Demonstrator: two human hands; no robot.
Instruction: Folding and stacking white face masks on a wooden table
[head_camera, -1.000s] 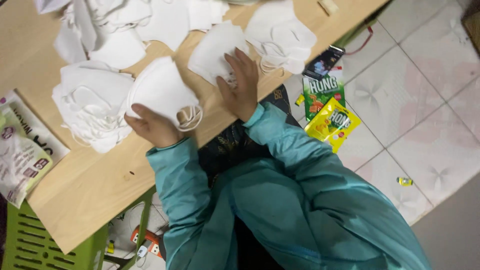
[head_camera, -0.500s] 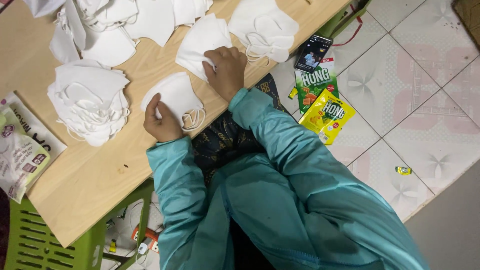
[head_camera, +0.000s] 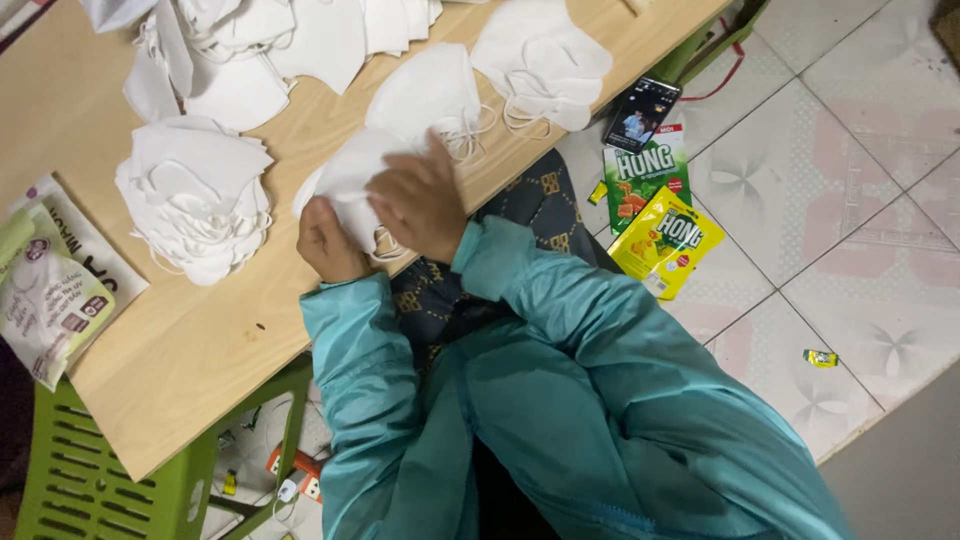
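- At the middle of the frame, near the board's lower edge, my right hand (head_camera: 422, 205) is lying spread and pressing flat on a white mask (head_camera: 345, 185), hiding much of it.
- My left hand (head_camera: 328, 242) is curling shut, pinching the mask's near edge; its fingertips are hidden underneath.
- Left of it, a mask stack (head_camera: 195, 200) is sitting with bare wooden board (head_camera: 190, 350) below.

Head camera looks steeply down onto the wooden table (head_camera: 180, 350).
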